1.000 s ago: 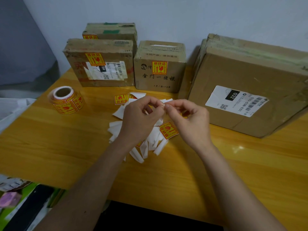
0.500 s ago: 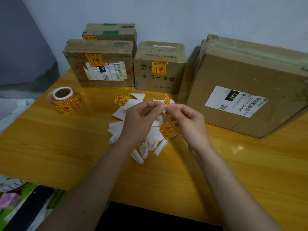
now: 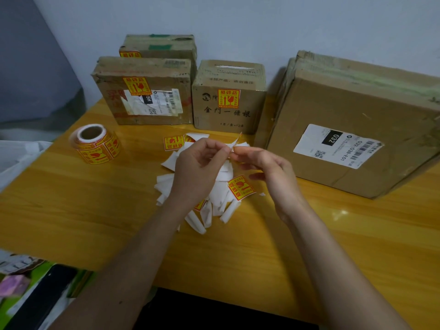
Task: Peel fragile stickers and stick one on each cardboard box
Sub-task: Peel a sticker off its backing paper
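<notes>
Over the middle of the wooden table [image 3: 71, 206], my left hand [image 3: 197, 170] and my right hand [image 3: 266, 167] pinch one fragile sticker [image 3: 237, 141] between their fingertips; it stands edge-on, its backing partly split away. Beneath them lies a heap of white backing strips [image 3: 214, 201] with a loose yellow-red sticker [image 3: 241, 187]. Another loose sticker [image 3: 173, 142] lies further back. The sticker roll [image 3: 95, 144] stands at the left. Two boxes, the left box [image 3: 142, 91] and the middle box [image 3: 228, 98], carry a fragile sticker on the front. The large right box [image 3: 357, 129] shows only a white shipping label.
A further box [image 3: 159, 45] sits behind the left one, a sticker showing at its lower edge. The boxes line the back wall. White plastic [image 3: 14, 156] lies off the table's left edge. Coloured clutter [image 3: 21, 282] sits below the front left corner.
Both hands stayed over the strip heap. The sticker's corner has come up between the fingertips, and my right hand's fingers have opened slightly while pulling it from the backing.
</notes>
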